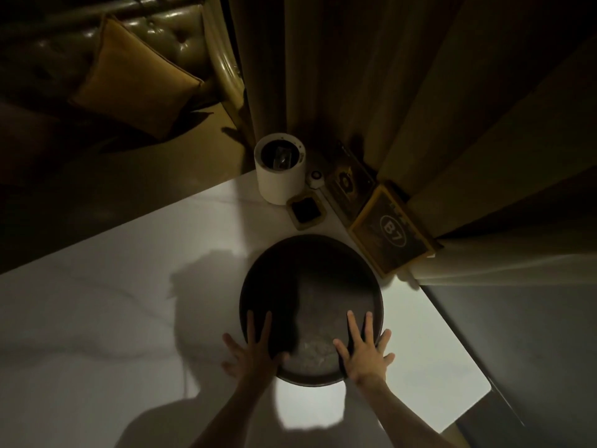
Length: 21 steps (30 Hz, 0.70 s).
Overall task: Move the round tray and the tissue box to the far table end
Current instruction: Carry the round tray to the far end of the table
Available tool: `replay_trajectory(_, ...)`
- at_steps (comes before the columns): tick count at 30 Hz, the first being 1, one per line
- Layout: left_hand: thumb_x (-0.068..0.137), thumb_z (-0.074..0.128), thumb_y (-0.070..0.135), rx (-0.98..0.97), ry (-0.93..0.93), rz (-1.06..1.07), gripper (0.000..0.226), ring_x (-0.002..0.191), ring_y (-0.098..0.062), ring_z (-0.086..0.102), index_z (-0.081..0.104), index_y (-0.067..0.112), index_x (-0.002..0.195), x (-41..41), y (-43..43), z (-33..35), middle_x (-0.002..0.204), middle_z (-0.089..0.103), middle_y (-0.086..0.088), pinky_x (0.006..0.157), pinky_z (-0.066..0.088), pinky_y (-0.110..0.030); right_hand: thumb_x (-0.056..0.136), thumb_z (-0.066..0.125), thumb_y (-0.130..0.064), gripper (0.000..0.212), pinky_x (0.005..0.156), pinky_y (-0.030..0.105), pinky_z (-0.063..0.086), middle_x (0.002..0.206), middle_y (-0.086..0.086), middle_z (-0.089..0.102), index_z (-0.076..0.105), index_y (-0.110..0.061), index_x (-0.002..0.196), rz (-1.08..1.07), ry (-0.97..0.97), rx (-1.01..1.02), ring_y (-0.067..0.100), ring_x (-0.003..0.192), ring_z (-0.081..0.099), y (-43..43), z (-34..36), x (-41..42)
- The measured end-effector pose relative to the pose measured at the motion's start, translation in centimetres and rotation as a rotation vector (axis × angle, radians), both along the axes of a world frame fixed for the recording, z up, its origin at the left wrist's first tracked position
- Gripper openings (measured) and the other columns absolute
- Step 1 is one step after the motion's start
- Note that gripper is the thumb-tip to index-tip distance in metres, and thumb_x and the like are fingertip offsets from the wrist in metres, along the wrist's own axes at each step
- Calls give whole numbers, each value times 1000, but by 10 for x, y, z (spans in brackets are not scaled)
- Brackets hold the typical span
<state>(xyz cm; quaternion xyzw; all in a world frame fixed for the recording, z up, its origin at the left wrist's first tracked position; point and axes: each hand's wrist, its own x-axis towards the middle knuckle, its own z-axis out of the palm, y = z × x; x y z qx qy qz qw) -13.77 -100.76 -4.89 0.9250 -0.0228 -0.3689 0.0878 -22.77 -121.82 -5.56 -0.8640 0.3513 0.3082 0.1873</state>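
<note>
A dark round tray [323, 270] sits on the white table [129, 302], close to its far right corner. My left hand [255, 354] lies flat on the tray's near left rim with fingers spread. My right hand [363, 354] lies flat on the near right rim, fingers also spread. Neither hand curls around the rim. Just beyond the tray, a yellow-edged rectangular box marked B7 [392, 234] rests at the table's far end against the curtain. I cannot tell whether it is the tissue box.
At the far end stand a white cylindrical container [281, 182], a small dark square dish [306, 210], a small round white object [316, 177] and a dark flat box [347, 184]. Curtains [355, 76] hang behind. A sofa with a cushion [135, 76] is at far left.
</note>
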Motion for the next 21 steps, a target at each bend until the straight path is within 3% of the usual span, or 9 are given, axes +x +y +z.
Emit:
replay_trajectory(7,72,59,69,-51,0,23,100,137,-58,-12,-18,62,136,4,-2,0,153,-31,21,96,25,-77,89,24,-69,75,113,68,17,159,-4,-28,-22,-48,144,-19,-2,-4,44,145,-18,1,-2,4)
replay_trajectory(21,71,59,73,-1,16,30,102,136,-60,-8,-17,61,137,8,-10,4,154,-28,19,94,28,-77,89,29,-68,77,111,70,16,159,-4,-29,-20,-48,145,-37,14,0,47,145,-16,-2,-6,13)
